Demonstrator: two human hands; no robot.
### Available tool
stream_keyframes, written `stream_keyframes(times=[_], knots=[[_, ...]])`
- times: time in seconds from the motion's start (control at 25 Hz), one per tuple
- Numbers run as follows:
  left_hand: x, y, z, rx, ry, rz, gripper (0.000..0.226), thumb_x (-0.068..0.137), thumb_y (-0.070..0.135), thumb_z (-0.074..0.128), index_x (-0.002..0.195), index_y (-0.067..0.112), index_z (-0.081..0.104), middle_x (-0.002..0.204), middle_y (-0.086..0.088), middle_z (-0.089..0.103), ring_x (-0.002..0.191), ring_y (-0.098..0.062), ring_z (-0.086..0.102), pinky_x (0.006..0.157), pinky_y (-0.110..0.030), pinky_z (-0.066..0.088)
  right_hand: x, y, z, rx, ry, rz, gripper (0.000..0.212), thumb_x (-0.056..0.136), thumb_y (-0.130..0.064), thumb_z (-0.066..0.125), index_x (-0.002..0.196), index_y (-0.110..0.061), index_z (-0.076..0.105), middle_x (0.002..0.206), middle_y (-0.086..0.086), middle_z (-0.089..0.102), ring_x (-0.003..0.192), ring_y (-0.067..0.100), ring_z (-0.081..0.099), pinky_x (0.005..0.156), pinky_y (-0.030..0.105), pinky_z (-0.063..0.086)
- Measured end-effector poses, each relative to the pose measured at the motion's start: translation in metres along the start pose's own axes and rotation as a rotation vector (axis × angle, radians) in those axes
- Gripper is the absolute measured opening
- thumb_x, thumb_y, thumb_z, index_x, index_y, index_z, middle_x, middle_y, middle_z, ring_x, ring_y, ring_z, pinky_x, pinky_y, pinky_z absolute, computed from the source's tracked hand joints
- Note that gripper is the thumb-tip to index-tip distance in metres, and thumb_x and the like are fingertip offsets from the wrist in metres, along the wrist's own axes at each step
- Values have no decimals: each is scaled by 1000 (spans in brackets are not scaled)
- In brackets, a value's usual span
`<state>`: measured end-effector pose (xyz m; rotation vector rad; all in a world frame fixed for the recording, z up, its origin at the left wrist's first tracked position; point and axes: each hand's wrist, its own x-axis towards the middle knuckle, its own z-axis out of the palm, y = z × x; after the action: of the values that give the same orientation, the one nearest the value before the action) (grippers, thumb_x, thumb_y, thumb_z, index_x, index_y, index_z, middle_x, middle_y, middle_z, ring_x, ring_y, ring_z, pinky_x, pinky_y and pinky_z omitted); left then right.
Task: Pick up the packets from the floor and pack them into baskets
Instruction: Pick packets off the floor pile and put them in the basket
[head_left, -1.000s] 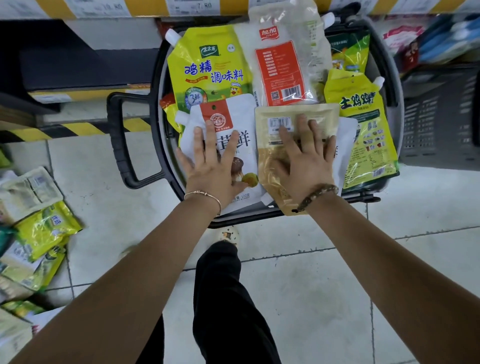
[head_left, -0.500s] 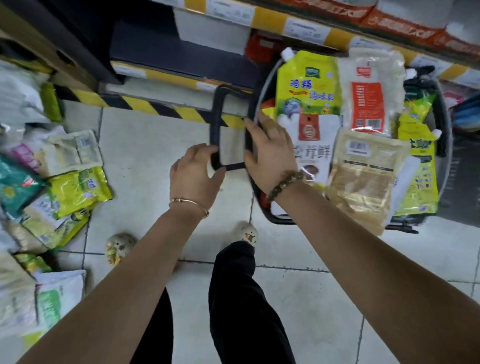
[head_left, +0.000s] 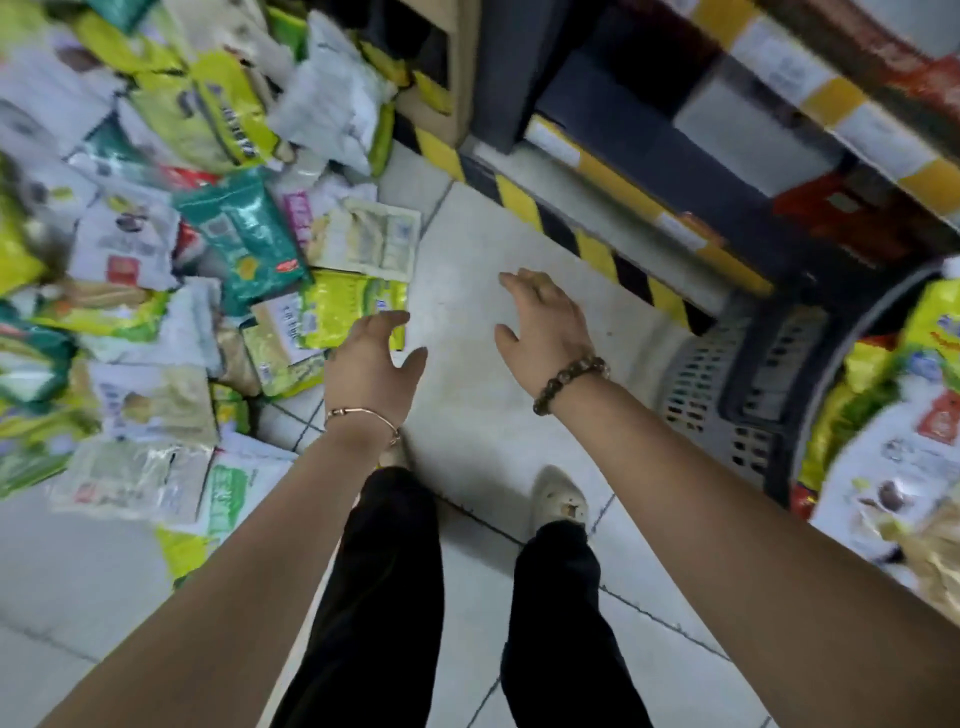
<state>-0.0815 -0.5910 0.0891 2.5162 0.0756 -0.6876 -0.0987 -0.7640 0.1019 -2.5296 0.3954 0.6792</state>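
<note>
Here, a person's two empty hands reach over the tiled floor (head_left: 467, 249) toward a heap of packets (head_left: 208, 234) lying at left. The left hand (head_left: 371, 358), fingers spread, hovers just over a yellow-green packet (head_left: 353, 306) at the heap's edge, likely the next pick. The right hand (head_left: 545, 325) hangs relaxed beside it. A packed basket (head_left: 701, 384) sits far right.

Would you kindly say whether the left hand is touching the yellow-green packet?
Cannot tell: in the head view the left hand overlaps the yellow-green packet, but neither contact nor gap shows.
</note>
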Motion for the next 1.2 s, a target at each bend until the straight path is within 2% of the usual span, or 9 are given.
stream_keyframes(times=[0.16,0.28,0.52,0.72,0.84,0.96,1.12,1.2], knots=[[28,-77,-20,-56,-27,-188,40,88,25,61,127,20,54,131,-6,53,112,-28,55,95,-41,43,47,-54,46,-42,-118,-40,53,93,-19,49,143,-15,34,146,7,35,132,24,37,109,33,29],[50,-121,-24,-80,-46,-275,40,88,27,62,126,21,54,131,-4,54,107,-28,59,91,-37,46,84,-79,79,-82,-192,-33,53,93,-19,50,143,-15,33,145,8,36,131,25,38,107,34,31],[101,-175,14,48,-138,-242,44,88,31,59,130,23,50,133,-5,51,112,-31,55,96,-40,43,154,-81,135,-186,-253,-23,52,92,-20,51,142,-16,35,141,10,39,127,28,41,102,38,36],[147,-193,64,261,-251,-98,50,89,31,56,136,24,41,139,-5,43,123,-28,46,100,-40,36,228,-72,170,-247,-283,-65,51,93,-22,51,141,-18,35,143,10,38,128,29,40,103,40,37],[176,-199,98,393,-294,-26,57,90,27,54,141,22,31,150,-9,27,133,-30,33,107,-42,29,277,-66,189,-265,-279,-90,53,92,-20,53,142,-18,35,144,10,37,128,30,41,101,40,38],[200,-207,129,502,-371,41,71,91,27,54,148,21,12,158,-11,1,144,-30,8,113,-47,18,321,-59,206,-305,-285,-104,54,92,-21,53,142,-18,33,143,11,37,128,31,42,99,42,40],[219,-227,156,692,-429,204,110,81,45,64,145,22,-22,149,-9,-34,143,-33,-18,112,-57,1,362,-52,223,-319,-247,-94,58,90,-26,57,141,-19,31,142,12,34,130,31,37,101,43,37],[223,-238,166,723,-369,260,112,81,47,63,140,23,-30,143,-7,-39,142,-32,-19,111,-59,-3,373,-49,232,-328,-223,-96,67,86,-32,64,142,-19,28,145,11,30,133,30,32,103,43,34]])
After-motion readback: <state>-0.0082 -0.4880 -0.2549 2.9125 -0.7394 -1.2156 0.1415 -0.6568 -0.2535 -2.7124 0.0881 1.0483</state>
